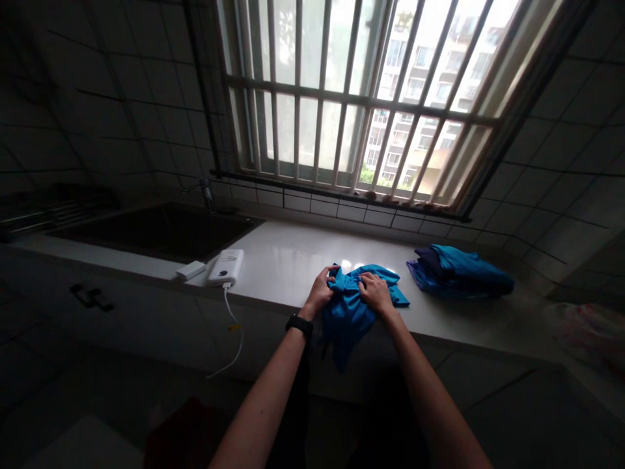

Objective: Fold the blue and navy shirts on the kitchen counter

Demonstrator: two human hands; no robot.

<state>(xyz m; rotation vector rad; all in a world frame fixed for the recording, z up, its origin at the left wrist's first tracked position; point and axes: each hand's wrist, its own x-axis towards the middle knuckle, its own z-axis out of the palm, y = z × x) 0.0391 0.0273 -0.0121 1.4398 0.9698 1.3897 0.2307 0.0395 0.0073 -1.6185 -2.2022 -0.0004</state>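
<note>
Fingers [374, 281] of both hands were curled and pinching bunched folds of a blue garment [349, 312], though the individual fingertips could not be told apart within the cloth. The left hand [319, 291] and right hand [377, 293] gripped it side by side, close together, near the front edge of a white counter [288, 260]. The garment lay on the counter, with its lower part drooping over the edge. A black wristband [299, 324] circled the left wrist. Just right of the hands sat a folded pile of blue clothes [459, 272]. To the left lay a white power bank [225, 267] with a white cable [233, 332] hanging down the front, beside a small white box [190, 270]. Farther left were a dark sink [156, 231] and a faucet [208, 194], below a barred window [312, 85] set in a tiled wall [551, 150].
</note>
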